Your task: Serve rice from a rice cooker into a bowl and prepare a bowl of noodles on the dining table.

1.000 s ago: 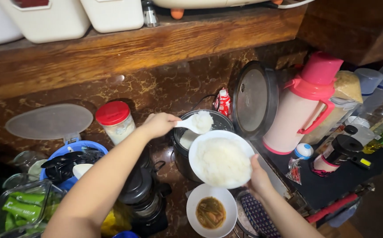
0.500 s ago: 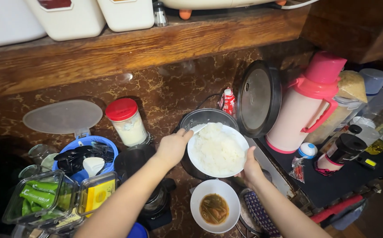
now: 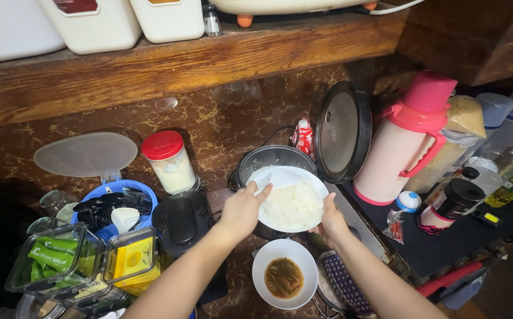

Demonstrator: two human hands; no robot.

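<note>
- Head camera looks down on a white plate of rice [image 3: 295, 207], held over the open rice cooker [image 3: 268, 160].
- Right hand [image 3: 331, 220] grips the plate's lower right rim.
- Left hand [image 3: 242, 208] is closed on a white rice paddle [image 3: 280, 178], which rests on the rice at the plate's upper left.
- Just below the plate stands a white bowl of brown stew [image 3: 285, 276].
- Right of the cooker stands a pink thermos [image 3: 404, 142].

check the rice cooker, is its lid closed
No, the rice cooker stands open, its round lid tilted up behind it, while the right hand holds a plate of rice over the pot.
</note>
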